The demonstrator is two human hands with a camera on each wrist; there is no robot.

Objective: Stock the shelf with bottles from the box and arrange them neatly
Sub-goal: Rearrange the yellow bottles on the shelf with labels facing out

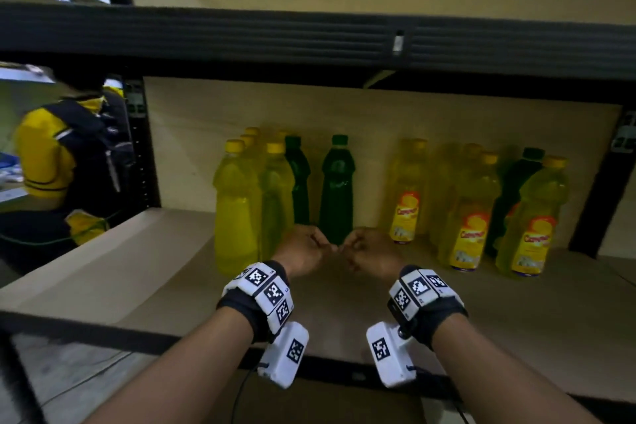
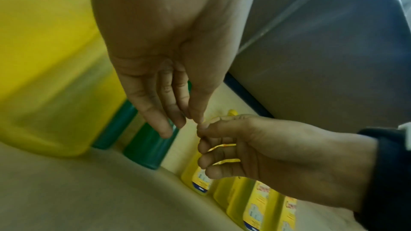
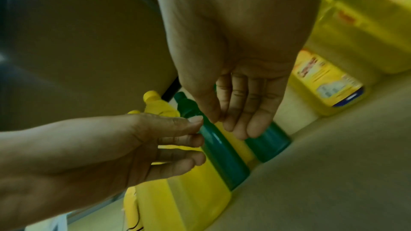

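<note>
Bare-fingered and empty, my left hand [image 1: 303,251] and right hand [image 1: 370,253] hang loosely curled, fingertips nearly meeting. Just beyond them stands a green bottle [image 1: 337,188], yellow bottles [image 1: 235,206] either side. Arranging, I judge; next, closing that gap.

**Bottles standing on the shelf board**

All bottles stand upright on the brown shelf [image 1: 481,330], toward its back panel. At the left, a cluster of plain yellow bottles [image 1: 237,210] with yellow caps stands packed close together. Just right of that cluster are two dark green bottles [image 1: 336,189], one partly hidden behind the yellow ones, the other alone with a small gap. Farther right, well apart from the green pair, stands a group of yellow labelled bottles [image 1: 468,217], with one more dark green bottle [image 1: 516,189] among them.
</note>
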